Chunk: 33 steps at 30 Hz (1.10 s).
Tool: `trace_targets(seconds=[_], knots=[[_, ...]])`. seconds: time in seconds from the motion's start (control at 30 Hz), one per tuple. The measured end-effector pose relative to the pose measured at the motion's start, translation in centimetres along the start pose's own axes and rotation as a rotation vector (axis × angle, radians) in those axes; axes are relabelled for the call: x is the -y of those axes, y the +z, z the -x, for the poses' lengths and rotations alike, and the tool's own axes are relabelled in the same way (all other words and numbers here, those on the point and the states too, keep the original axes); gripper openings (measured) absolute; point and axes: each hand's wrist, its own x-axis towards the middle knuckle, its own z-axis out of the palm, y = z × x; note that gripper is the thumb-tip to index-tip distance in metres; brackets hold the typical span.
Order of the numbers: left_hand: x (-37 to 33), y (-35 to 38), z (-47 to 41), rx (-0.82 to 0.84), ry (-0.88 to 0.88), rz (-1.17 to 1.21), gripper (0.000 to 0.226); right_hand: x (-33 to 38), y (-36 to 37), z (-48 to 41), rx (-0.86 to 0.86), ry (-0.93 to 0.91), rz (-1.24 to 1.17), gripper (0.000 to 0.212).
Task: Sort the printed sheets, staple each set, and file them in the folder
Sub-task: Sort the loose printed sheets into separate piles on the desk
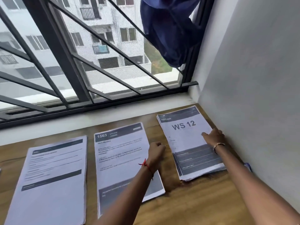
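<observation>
Head view: three piles of printed sheets on the wooden worktop [203,200]; left pile [50,181], middle pile [120,153], right pile [186,137]. Left hand [156,151] curled shut at the middle pile's edge, seemingly empty; right hand [213,137] flat on the right pile.

left stack [50,181]: printed sheets, dark header and mid bands, flat on counter | middle stack [120,159]: header "1563 KITCHEN", dark block at near end, flat, just beside left stack | right stack [186,137]: thick, edges fanned, top sheet "KITCHEN / WS 12", by the wall
</observation>
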Motion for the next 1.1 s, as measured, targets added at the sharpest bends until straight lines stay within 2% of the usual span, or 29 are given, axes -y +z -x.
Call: trace_targets(seconds=[0.17,0.27,0.4,0.7,0.83,1.0,1.1], knots=[[0.6,1.1,-1.1,0.076,-0.047,0.038,0.012,-0.5,1.2,-0.6,0.049,0.021,0.028,0.06],[0.9,1.8,-1.0,0.083,-0.042,0.078,0.025,-0.1,2.2,-0.6,0.059,0.03,-0.005,0.061],[0.9,1.7,-0.5,0.076,-0.019,0.083,0.017,0.0,2.7,-0.7,0.035,0.048,-0.05,0.053],[-0.9,1.1,0.6,0.075,0.095,0.177,0.034,0.4,2.6,-0.9,0.106,0.043,-0.464,0.024],[-2.9,0.3,1.4,0.055,0.178,0.182,0.038,2.1,0.9,-0.2,0.005,0.015,-0.697,0.021],[-5.7,-0.5,1.9,-0.012,0.376,0.219,0.036,5.5,-2.8,1.6,-0.209,-0.189,-0.895,0.013],[-6.7,-0.4,2.7,-0.024,0.521,0.248,0.039,6.3,-4.6,2.5,-0.346,-0.292,-0.98,0.015]])
